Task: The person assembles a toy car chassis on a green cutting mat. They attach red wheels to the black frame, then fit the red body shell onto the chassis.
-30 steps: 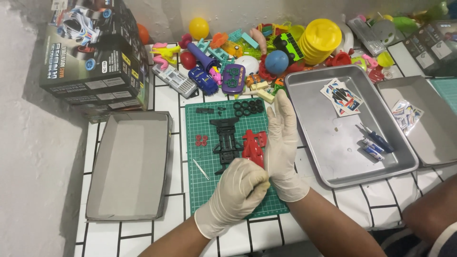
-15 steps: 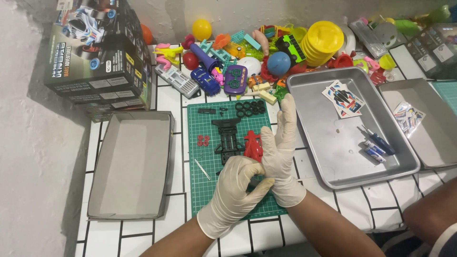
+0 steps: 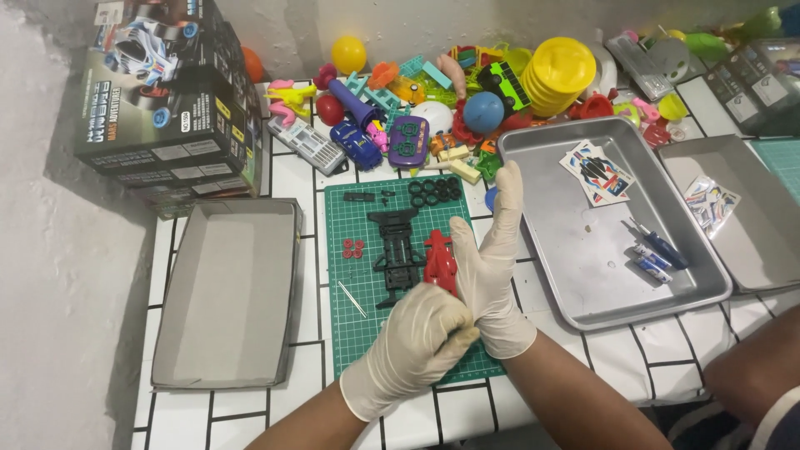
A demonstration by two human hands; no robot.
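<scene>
Both my hands wear white gloves and meet over a green cutting mat (image 3: 358, 333). My left hand (image 3: 421, 333) is closed around the lower end of a red toy car body (image 3: 439, 260). My right hand (image 3: 487, 258) rests flat against the red body's right side, fingers stretched upward. Just left of the red body lies a black car chassis (image 3: 397, 250) on the mat. Small red wheel hubs (image 3: 352, 248), several black tyres (image 3: 433, 191) and a thin metal rod (image 3: 351, 298) also lie on the mat.
An empty grey box lid (image 3: 225, 292) sits left of the mat, under stacked toy boxes (image 3: 167, 100). A metal tray (image 3: 583, 250) at right holds stickers (image 3: 596, 171) and small tubes (image 3: 654, 254). A second tray (image 3: 750, 217) is further right. Colourful toys (image 3: 467, 83) crowd the back.
My left hand has slid up and closed more tightly under the red body. The right hand has stayed against it. The view has shifted a little.
</scene>
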